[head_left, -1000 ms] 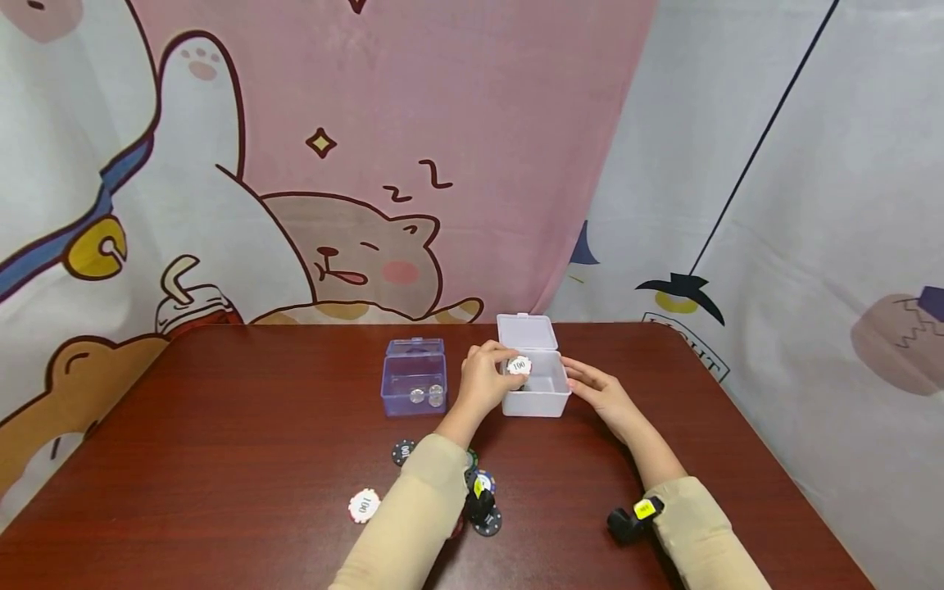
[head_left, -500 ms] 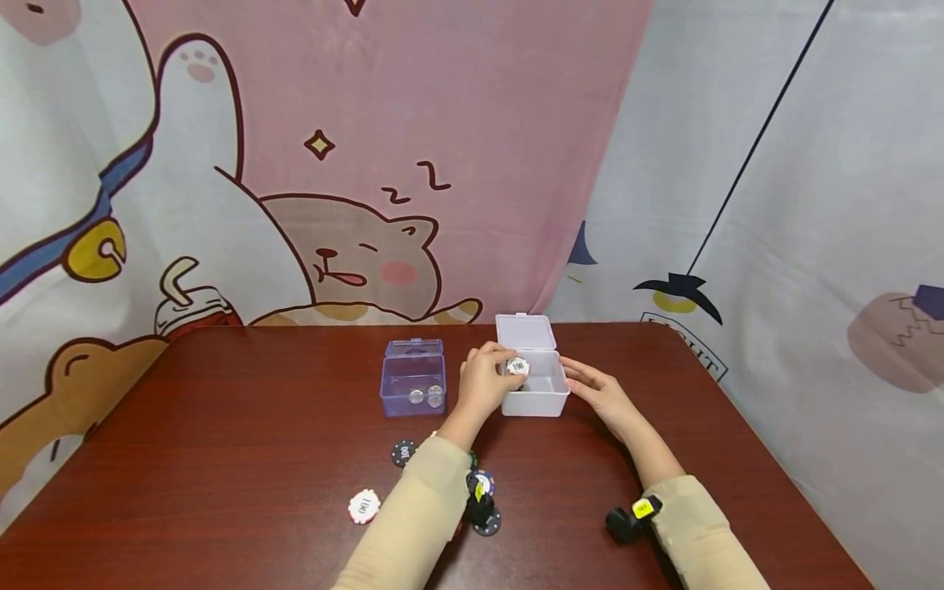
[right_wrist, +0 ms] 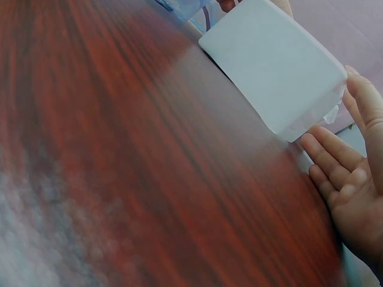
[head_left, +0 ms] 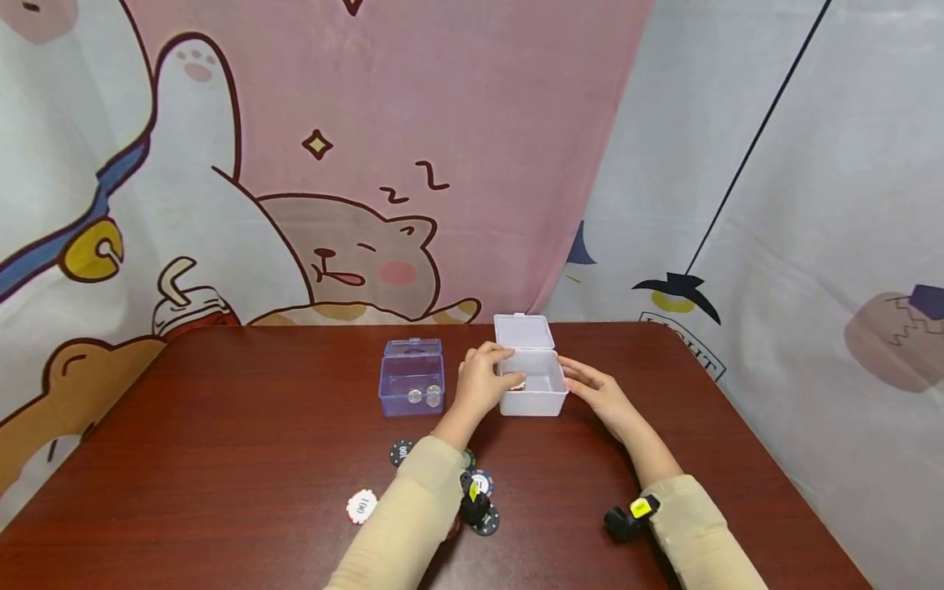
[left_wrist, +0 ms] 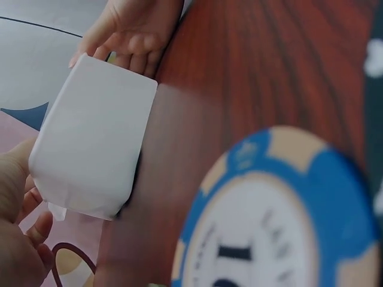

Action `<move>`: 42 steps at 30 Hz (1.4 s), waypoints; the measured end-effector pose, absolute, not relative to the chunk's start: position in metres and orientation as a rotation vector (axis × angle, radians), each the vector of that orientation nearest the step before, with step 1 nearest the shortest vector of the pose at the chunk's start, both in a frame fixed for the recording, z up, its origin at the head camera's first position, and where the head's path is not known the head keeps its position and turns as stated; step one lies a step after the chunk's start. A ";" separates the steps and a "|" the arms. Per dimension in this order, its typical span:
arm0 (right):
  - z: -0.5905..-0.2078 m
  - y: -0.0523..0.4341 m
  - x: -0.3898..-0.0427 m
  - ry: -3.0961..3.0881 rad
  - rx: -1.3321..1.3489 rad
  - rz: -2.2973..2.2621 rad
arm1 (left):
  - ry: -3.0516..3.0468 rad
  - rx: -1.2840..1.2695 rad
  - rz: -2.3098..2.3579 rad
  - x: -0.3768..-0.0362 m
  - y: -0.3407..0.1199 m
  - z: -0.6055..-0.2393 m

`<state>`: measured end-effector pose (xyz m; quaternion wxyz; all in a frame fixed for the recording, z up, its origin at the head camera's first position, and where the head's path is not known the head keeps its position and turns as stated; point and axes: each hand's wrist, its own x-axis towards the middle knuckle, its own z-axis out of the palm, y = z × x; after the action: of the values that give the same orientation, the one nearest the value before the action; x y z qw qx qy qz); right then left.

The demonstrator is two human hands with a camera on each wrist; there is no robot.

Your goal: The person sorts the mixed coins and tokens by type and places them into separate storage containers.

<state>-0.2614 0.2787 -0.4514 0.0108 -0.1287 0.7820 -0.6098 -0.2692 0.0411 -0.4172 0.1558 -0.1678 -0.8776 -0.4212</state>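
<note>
The white plastic box [head_left: 534, 403] stands with its lid raised on the table, its front wall seen up close in both wrist views. At its left rim, my left hand [head_left: 483, 378] has thumb and fingers spread apart, with no chip visible between them. A poker chip [head_left: 519, 385] lies low inside the box by the left thumb, mostly hidden. My right hand [head_left: 599, 397] touches the box's right side with nearly straight fingers; its palm shows in the right wrist view.
A blue translucent box [head_left: 412, 404] with its lid up holds several clear round pieces. Nearer lie a white chip [head_left: 361, 507], a black chip [head_left: 401, 452], a blue-and-white chip [head_left: 482, 483] and another dark chip [head_left: 487, 521], some partly behind the left sleeve.
The white 100 chip, pinched upright in my left hand before, has dropped down into the white box as the fingers let go. My right hand has stayed at the box's side.
</note>
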 end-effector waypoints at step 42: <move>-0.452 0.278 -0.261 2.463 -0.395 -1.886 | -2.358 -0.860 -1.481 -0.210 0.003 -0.392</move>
<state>-0.2607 0.2780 -0.4519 0.0073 -0.1262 0.7876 -0.6031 -0.2097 0.0032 -0.3924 0.1135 -0.2933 -0.8039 -0.5049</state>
